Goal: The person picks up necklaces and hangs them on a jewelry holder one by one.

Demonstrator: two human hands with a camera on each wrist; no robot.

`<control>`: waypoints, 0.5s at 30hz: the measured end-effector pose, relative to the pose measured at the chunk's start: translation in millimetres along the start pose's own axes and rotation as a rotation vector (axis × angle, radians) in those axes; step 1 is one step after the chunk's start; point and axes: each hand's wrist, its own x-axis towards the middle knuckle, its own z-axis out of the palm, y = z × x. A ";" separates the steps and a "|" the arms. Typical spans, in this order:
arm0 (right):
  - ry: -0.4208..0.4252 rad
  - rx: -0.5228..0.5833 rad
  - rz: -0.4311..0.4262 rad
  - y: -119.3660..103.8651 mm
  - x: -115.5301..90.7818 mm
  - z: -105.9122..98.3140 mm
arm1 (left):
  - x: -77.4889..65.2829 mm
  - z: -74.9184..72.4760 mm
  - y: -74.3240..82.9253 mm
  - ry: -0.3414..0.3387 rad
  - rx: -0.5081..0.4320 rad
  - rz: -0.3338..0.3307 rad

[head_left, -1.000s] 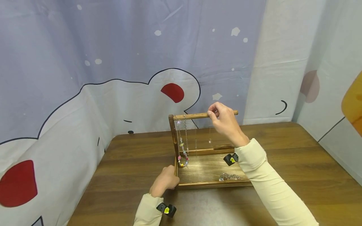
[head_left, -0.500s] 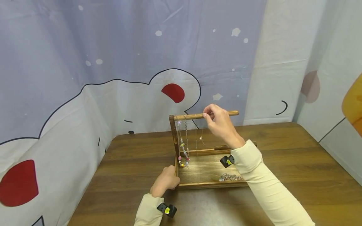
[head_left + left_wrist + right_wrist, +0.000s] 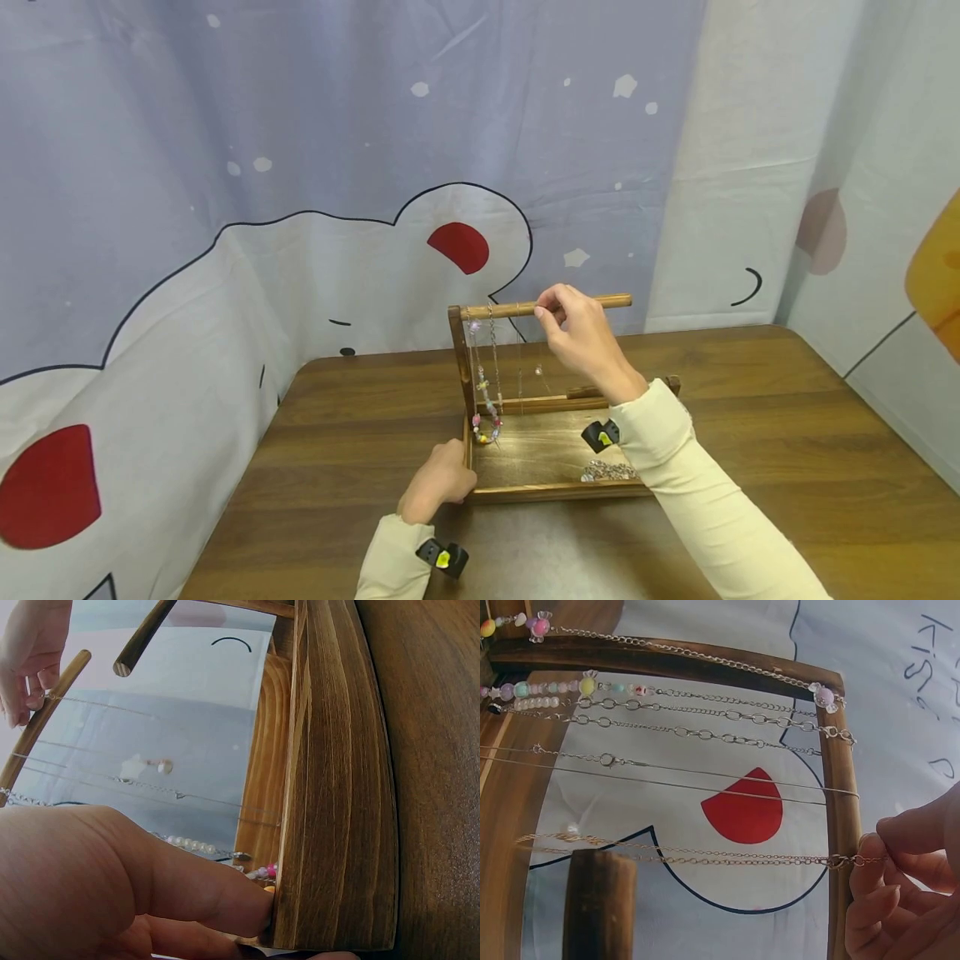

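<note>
A wooden jewelry stand (image 3: 555, 493) has a tray base and a raised bar (image 3: 617, 301). My left hand (image 3: 438, 475) grips the tray's near left corner, its thumb along the wood in the left wrist view. At the bar, my right hand (image 3: 583, 332) pinches the end of a thin gold-toned necklace (image 3: 705, 858) between thumb and fingertips. That necklace passes over the bar, with a small pendant (image 3: 537, 370) dangling below. Farther left on the bar hang a colorful beaded necklace (image 3: 483, 404), a thicker silver chain (image 3: 697, 734) and a fine silver chain (image 3: 735, 787).
Inside the tray, a small heap of chains (image 3: 609, 472) lies near the front edge. A short wooden post (image 3: 600, 907) rises close to the right wrist camera. The stand rests on a brown wooden table (image 3: 360, 417), with a printed curtain (image 3: 337, 283) behind it.
My right hand has moved left along the bar with the thin necklace, then slightly down. Its pendant has swung and now hangs farther left. My left hand stays in place.
</note>
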 end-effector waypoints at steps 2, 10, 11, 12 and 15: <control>-0.001 0.002 0.002 -0.4 -0.3 0.3 | -0.3 -0.2 -0.1 0.002 0.000 0.001; -0.009 0.005 0.014 -0.7 -4.0 0.5 | -0.1 0.9 -1.4 0.009 -0.002 0.012; -0.006 0.007 0.016 -0.6 -4.5 0.4 | -0.2 0.9 -1.3 0.010 -0.002 0.012; -0.004 0.006 0.018 -0.3 -5.1 0.2 | 0.0 1.0 -1.4 0.012 -0.001 0.014; -0.003 0.000 0.025 0.5 -7.8 -0.6 | -0.4 1.4 -1.3 0.013 0.005 0.013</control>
